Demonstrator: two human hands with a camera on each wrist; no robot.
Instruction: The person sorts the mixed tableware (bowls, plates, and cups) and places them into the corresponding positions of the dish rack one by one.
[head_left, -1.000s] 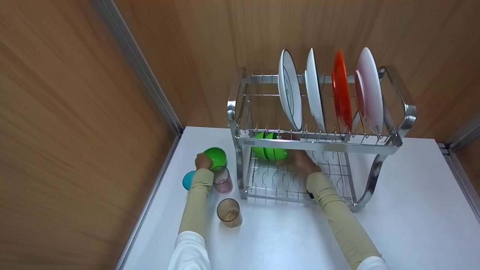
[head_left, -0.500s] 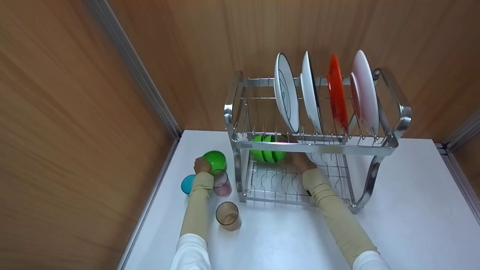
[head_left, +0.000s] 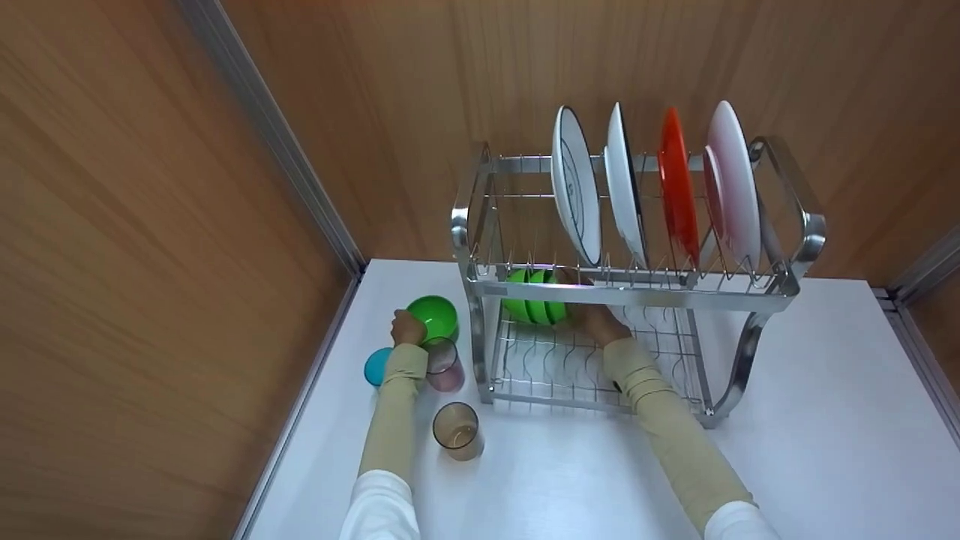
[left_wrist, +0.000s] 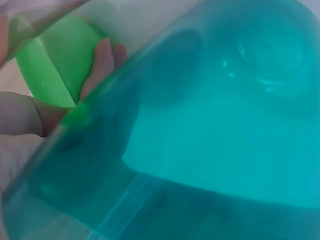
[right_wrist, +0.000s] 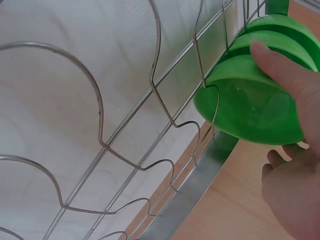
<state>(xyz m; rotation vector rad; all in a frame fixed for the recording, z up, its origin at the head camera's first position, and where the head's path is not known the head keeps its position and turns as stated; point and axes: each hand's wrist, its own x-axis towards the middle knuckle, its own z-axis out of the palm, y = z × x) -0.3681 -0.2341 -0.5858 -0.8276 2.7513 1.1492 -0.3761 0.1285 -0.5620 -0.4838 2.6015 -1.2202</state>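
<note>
At the left, my left hand (head_left: 407, 328) pinches the rim of a green bowl (head_left: 439, 315) on the white table. The left wrist view shows that bowl (left_wrist: 70, 55) between thumb and fingers, partly hidden behind a large teal cup (left_wrist: 225, 140). My right hand (head_left: 600, 324) reaches into the lower tier of a metal dish rack (head_left: 637, 294). There, three green bowls (head_left: 534, 311) stand on edge, close together. From the right wrist, the thumb lies over the nearest green bowl (right_wrist: 245, 110), while curled fingers hold it from below.
Beside my left forearm stand a pinkish glass (head_left: 446, 375) and an amber glass (head_left: 459, 436). On the upper tier, two white plates (head_left: 576, 187), a red plate (head_left: 678, 187) and a pale pink plate (head_left: 739, 187) stand upright. Wooden panels (head_left: 375, 150) border the table.
The green bowl in my left hand has shifted slightly away from me. My right hand stays on the nearest bowl in the rack, moving only a little to the left. The view has shifted slightly.
</note>
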